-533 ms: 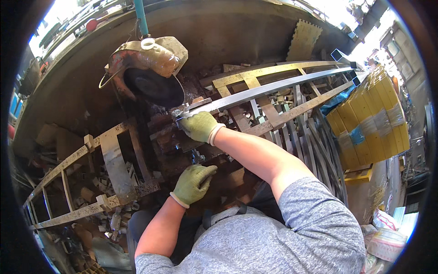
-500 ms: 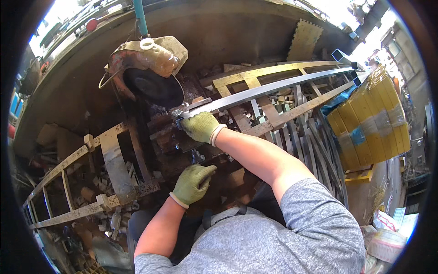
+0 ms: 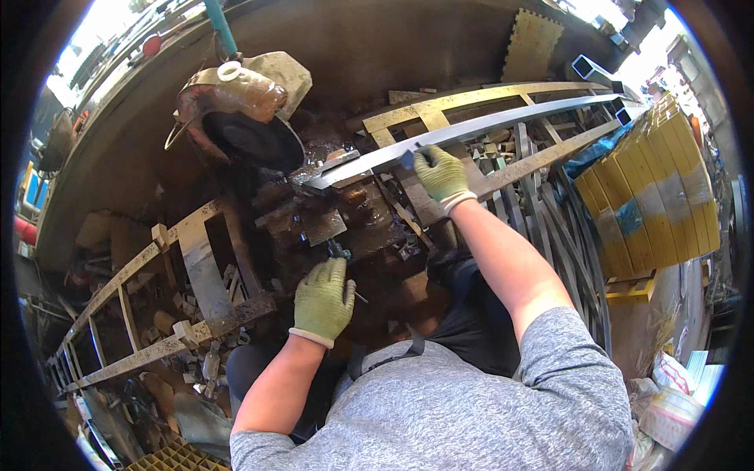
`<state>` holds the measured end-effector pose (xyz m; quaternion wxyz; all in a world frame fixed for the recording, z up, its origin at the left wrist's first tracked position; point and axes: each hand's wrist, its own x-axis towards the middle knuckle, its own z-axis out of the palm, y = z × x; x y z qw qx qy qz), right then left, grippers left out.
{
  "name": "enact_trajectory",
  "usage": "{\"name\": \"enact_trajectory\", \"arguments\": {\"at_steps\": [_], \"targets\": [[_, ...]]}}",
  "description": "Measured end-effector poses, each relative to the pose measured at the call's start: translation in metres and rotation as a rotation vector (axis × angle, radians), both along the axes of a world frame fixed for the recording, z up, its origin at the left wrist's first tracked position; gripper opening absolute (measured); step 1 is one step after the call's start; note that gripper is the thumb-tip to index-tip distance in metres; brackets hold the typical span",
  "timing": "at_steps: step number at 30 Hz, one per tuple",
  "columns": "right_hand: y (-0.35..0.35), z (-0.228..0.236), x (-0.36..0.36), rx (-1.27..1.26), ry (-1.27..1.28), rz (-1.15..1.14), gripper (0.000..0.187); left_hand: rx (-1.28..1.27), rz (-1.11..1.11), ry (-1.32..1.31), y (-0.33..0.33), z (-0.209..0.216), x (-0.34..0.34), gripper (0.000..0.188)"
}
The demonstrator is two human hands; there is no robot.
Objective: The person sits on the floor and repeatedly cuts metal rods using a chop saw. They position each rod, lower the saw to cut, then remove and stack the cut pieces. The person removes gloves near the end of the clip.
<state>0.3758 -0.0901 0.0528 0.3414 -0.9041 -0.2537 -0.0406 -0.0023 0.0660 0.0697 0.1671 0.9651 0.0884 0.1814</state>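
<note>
My right hand (image 3: 441, 173), in a green work glove, pinches a small dark bluish piece (image 3: 407, 160) that looks like a short square-tube offcut. It hangs over a long silver square tube (image 3: 463, 137), whose near end lies by the cut-off saw's large dark disc (image 3: 255, 143). My left hand (image 3: 323, 300), gloved alike, bends its fingers over the handle of a metal clamp (image 3: 338, 250) on the saw base. A thin rod shows beside the thumb. The palm hides most of the handle.
Yellowish metal frames stand left (image 3: 129, 314) and right (image 3: 510, 173) of the saw. Beneath lie many loose tubes (image 3: 550, 235) and offcuts. Yellow bundled bars (image 3: 648, 188) are stacked at the right. A teal post (image 3: 220, 27) rises behind the saw guard (image 3: 247, 94).
My right hand has moved right and away from the tube's near end, with the small piece in its fingers. My left hand has reached forward onto the clamp handle.
</note>
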Motion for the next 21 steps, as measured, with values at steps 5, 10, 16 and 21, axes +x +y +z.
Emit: {"name": "enact_trajectory", "arguments": {"at_steps": [5, 10, 16, 21], "targets": [[-0.05, -0.026, -0.001, 0.07, 0.015, -0.098, 0.034, -0.084, 0.265, 0.77, -0.025, 0.029, 0.036, 0.058], [-0.048, -0.057, -0.137, 0.019, 0.249, 0.521, 0.032, -0.076, 0.377, 0.753, -0.038, 0.022, 0.061, 0.055], [0.003, -0.177, -0.247, -0.186, 0.933, 0.512, 0.091, -0.068, 0.382, 0.833, -0.026, -0.001, 0.059, 0.03], [0.062, -0.27, -0.274, -0.011, 0.967, 0.795, 0.068, -0.055, 0.371, 0.863, -0.025, 0.004, 0.061, 0.028]]}}
